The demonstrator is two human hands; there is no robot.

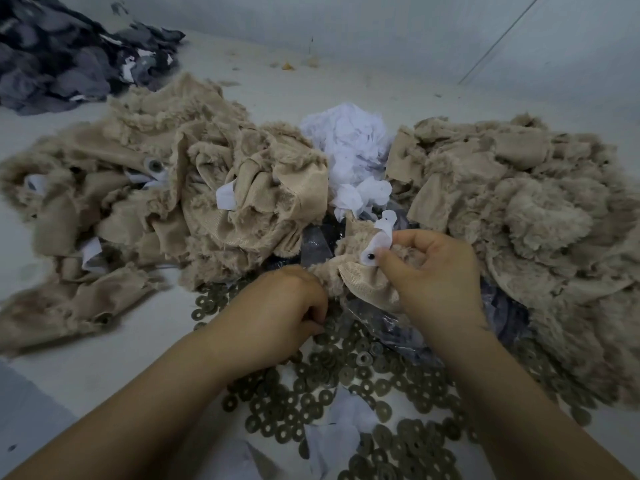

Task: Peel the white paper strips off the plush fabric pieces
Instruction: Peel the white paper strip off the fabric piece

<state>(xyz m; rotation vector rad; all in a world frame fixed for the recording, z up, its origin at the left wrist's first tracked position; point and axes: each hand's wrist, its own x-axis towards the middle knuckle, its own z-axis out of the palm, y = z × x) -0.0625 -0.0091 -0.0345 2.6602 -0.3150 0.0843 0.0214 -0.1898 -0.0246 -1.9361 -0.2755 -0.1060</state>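
Note:
A small beige plush piece (360,282) sits between my hands, its smooth backing turned toward me. A white paper strip (379,242) with a black bead eye clings to its top. My right hand (433,268) pinches that strip with thumb and fingers while curling round the fabric. My left hand (287,306) is curled, knuckles up, at the piece's lower left edge among the washers; what its fingers grip is hidden. A big beige plush pile (194,188) with white strips showing lies to the left, and another beige pile (519,209) lies to the right.
A heap of crumpled white paper strips (349,147) lies between the two piles. Several olive-grey washers (346,386) cover the table near me, over clear plastic bags (391,327). Dark grey fabric scraps (69,57) are piled at the far left. A pale wall stands behind.

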